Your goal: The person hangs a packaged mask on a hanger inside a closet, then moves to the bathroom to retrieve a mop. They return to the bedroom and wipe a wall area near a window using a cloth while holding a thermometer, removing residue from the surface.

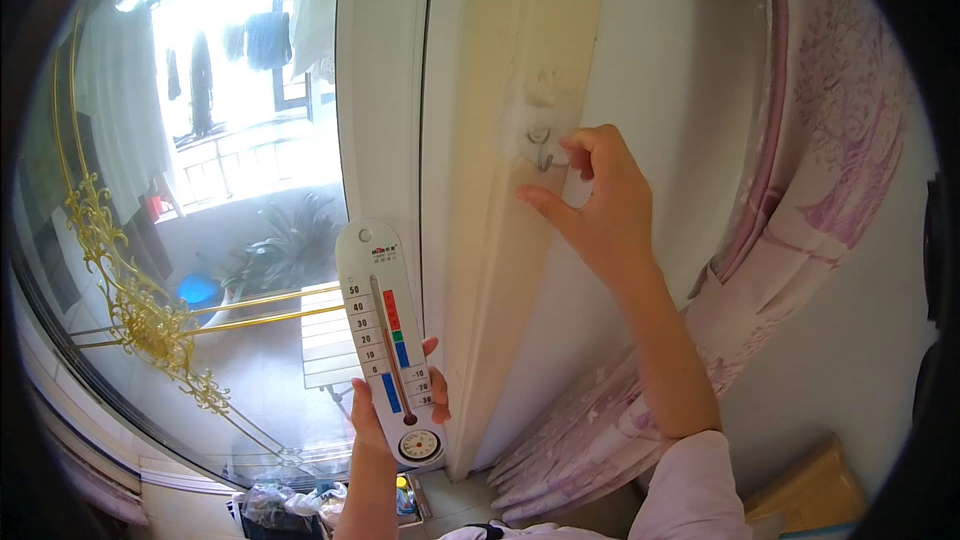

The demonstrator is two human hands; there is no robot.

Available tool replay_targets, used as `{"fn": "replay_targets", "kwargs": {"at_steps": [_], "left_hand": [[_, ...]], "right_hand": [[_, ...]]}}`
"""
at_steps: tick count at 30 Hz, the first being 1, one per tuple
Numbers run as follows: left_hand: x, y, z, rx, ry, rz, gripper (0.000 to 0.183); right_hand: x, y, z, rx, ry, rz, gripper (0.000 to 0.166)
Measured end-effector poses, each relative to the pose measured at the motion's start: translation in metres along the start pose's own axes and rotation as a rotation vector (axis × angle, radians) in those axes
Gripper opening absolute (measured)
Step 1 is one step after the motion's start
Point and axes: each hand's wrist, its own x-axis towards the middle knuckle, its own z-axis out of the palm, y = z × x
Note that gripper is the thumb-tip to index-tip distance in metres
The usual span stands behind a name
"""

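Note:
My left hand (367, 412) grips a white wall thermometer (386, 337) near its lower end. The thermometer stands upright, leaning slightly left at the top, with a hanging hole up there and a small round dial (419, 446) at the bottom. Colored bars and a red tube run along its face. Higher up, my right hand (607, 195) is raised with thumb and forefinger apart and nothing visible between them. Just left of those fingertips, a small hook (541, 150) is fixed to the cream door frame (510, 255). The thermometer hangs apart from the hook, lower and to the left.
A glass door with gold scrollwork (150, 315) fills the left; through it show hanging laundry, a plant (289, 240) and a slatted table (322, 352). A pink patterned curtain (810, 255) drapes on the right. Plastic bags (274, 506) lie low down, and a wooden piece (806, 491) stands lower right.

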Motion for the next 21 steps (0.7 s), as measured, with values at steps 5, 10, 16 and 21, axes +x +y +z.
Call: {"fn": "replay_targets", "kwargs": {"at_steps": [5, 10, 16, 21], "left_hand": [[-0.006, -0.001, -0.005, -0.053, -0.014, 0.006, 0.088], [-0.010, 0.000, -0.002, 0.007, 0.038, 0.019, 0.086], [-0.015, -0.003, 0.009, -0.035, 0.117, -0.004, 0.086], [-0.022, -0.003, 0.013, 0.007, 0.080, 0.020, 0.087]], "right_hand": [[0.010, 0.010, 0.003, -0.043, 0.054, -0.166, 0.029], [0.005, 0.011, -0.001, 0.254, -0.054, 0.123, 0.018], [0.015, 0.008, 0.002, 0.688, -0.147, 0.350, 0.011], [0.026, 0.004, 0.000, 0.506, -0.092, 0.205, 0.006]]}}
